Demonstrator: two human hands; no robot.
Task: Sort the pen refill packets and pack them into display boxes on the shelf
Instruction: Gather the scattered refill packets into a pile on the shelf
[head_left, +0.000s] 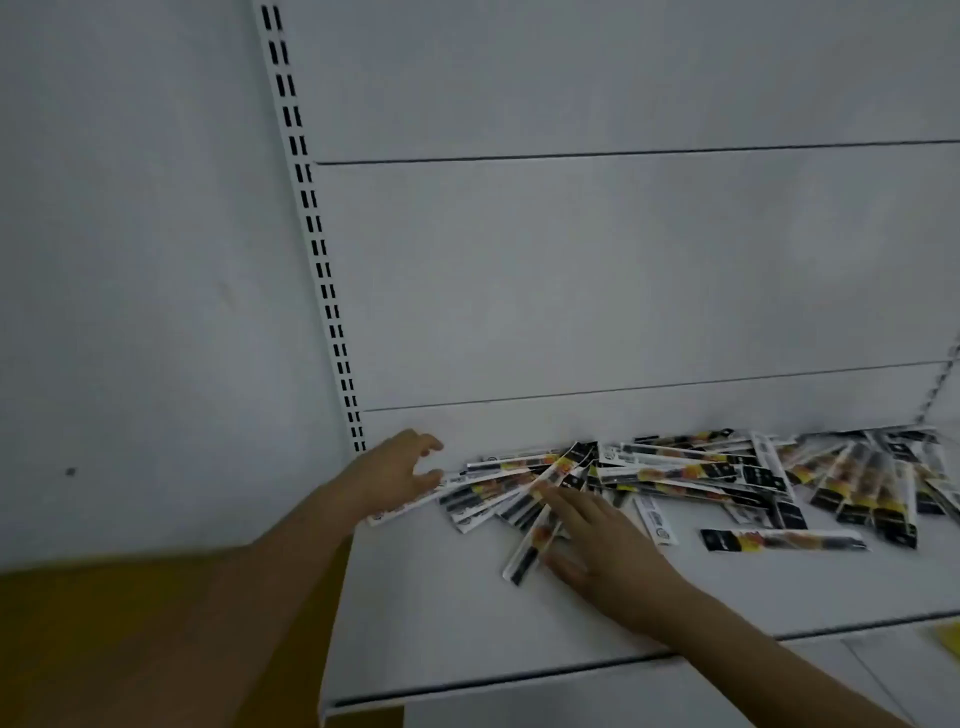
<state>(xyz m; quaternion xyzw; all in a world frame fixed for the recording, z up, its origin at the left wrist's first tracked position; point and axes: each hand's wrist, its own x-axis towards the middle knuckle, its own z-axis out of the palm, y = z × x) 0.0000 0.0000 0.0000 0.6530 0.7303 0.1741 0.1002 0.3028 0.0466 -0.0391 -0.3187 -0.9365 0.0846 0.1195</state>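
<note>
The right hand lies flat with its fingers straight and spread, pressing down on the near end of the fanned pen refill packets; it grips nothing. Under and just ahead of those fingertips one packet runs its long axis from near-left to far-right, its lower end poking out toward the person beside the thumb. The left hand sits to the left of the fan, fingers loosely curled and apart — thumb low, forefinger high — with the left tips of the packets at or between them; whether it already pinches any I cannot tell. Most of the fan's packets point their long axes left to right, so they reach toward the left hand end-on. Farther right of both hands, the larger heap sprawls along the back of the shelf — the right hand is the nearer to it; no display box shows.
</note>
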